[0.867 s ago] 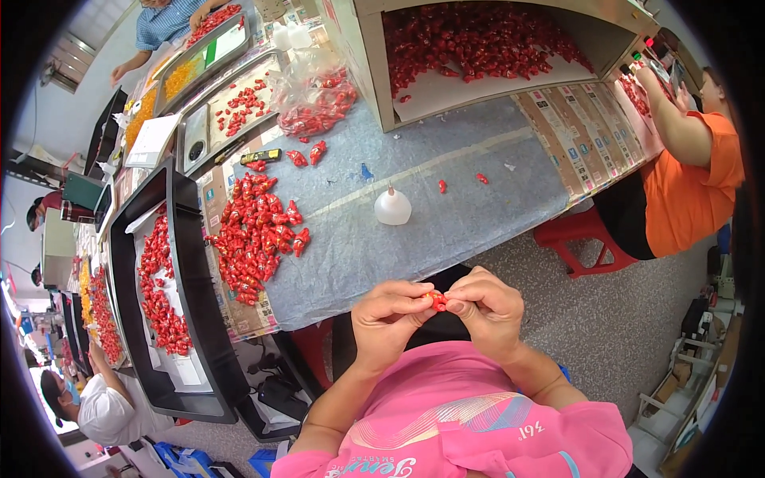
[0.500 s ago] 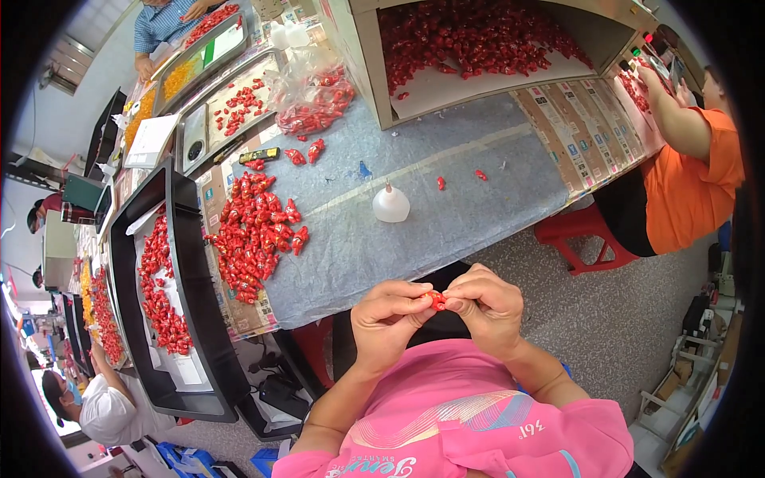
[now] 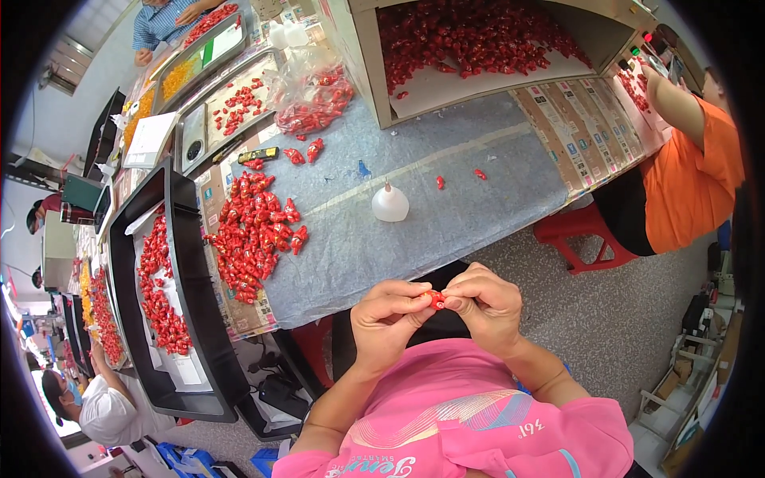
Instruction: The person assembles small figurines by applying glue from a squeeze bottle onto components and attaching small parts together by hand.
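Observation:
Between my two hands, just off the front edge of the table, is a small red figurine (image 3: 435,300) with pale marks. Its left end is pinched in the fingertips of my left hand (image 3: 387,320); my right hand (image 3: 485,307) grips the other end with thumb and fingers. My fingers cover much of the piece. Beyond them a white squeeze bottle (image 3: 390,205) with a thin tip stands on the blue-grey table cover (image 3: 351,263). To its left lies a heap of similar red figurines (image 3: 253,231).
Two small red pieces (image 3: 440,183) lie right of the bottle. A black tray (image 3: 215,319) with red figurines stands at left. Behind are a plastic bag (image 3: 307,103) of figurines and an open box (image 3: 478,95) of red pieces. A person in orange (image 3: 693,183) sits at right.
My hands stay almost in place, still holding the figurine, which has turned slightly. The co-worker at the far left and the one in orange have shifted their arms.

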### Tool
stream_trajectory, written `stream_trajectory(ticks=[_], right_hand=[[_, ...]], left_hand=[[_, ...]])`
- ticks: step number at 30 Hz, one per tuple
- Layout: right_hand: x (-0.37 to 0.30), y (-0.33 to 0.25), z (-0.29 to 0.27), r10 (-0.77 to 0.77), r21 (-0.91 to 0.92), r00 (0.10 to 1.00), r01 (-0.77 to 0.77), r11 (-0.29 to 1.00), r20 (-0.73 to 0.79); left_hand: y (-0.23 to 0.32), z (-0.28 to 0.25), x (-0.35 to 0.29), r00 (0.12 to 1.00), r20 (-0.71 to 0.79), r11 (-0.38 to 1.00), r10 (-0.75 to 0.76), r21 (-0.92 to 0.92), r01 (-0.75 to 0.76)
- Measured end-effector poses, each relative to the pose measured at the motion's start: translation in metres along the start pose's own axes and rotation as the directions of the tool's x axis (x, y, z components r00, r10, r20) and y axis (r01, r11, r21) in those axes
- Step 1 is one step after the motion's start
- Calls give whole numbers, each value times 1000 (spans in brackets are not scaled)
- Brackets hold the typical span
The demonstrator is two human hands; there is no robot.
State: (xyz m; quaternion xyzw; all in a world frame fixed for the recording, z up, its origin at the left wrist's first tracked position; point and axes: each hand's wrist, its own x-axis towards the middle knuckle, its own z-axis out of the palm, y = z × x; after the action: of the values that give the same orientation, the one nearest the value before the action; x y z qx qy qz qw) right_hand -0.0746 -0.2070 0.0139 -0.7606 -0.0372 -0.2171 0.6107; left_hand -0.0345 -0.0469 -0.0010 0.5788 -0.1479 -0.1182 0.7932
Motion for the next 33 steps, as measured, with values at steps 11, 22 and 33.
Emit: stream_trajectory(ticks=[11, 22, 33], right_hand=[[0, -1, -2, -38, -15, 999, 38, 999, 16], [1, -2, -5, -149, -58, 989, 150, 987, 12], [0, -1, -8, -128, -30, 990, 130, 991, 58]], left_hand=[[1, -1, 0, 1000, 14, 1000, 10, -4, -10], [11, 2, 10, 984, 54, 945, -171, -273, 179], [4, -6, 11, 977, 151, 928, -149, -321, 191]])
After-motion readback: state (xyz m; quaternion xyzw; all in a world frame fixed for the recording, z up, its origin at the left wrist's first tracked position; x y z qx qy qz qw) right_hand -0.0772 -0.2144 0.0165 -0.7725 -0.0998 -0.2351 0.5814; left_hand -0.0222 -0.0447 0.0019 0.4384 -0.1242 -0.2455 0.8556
